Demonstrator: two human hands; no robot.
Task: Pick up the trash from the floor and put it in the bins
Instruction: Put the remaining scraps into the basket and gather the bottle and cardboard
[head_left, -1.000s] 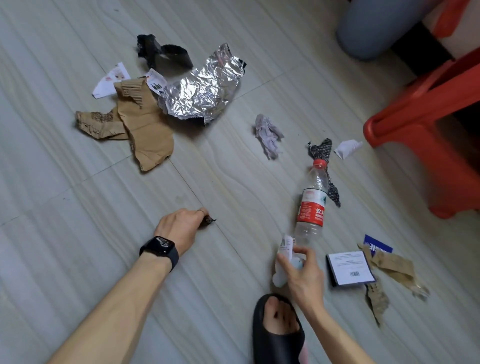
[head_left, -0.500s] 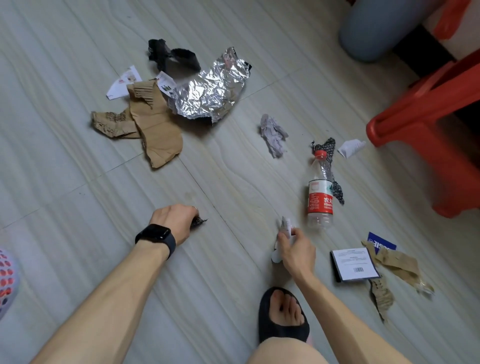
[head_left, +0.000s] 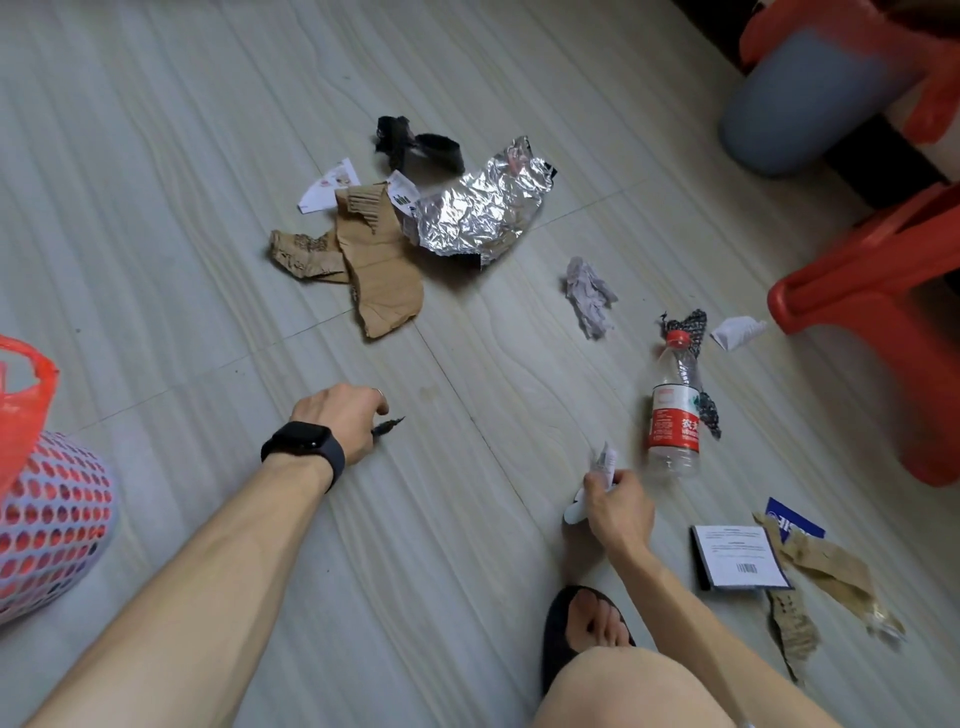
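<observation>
Curled fingers of your left hand (head_left: 337, 421) pinch a small dark scrap (head_left: 389, 426) low by the floor. Your right hand (head_left: 618, 512) grips crumpled white paper (head_left: 603, 461) ahead of your sandalled foot (head_left: 592, 623). A perforated bin (head_left: 52, 519) with a red liner (head_left: 21, 400) sits at far left, and a grey bin (head_left: 789, 104) at top right. Ahead, torn cardboard (head_left: 382, 270) touches crinkled foil (head_left: 478, 210). A plastic bottle (head_left: 674, 415) is just beside your right hand, with a crumpled tissue (head_left: 589, 299) beyond it.

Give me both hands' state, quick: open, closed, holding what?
Left hand: closed, pinching a small dark scrap.
Right hand: closed, gripping crumpled white paper.
</observation>
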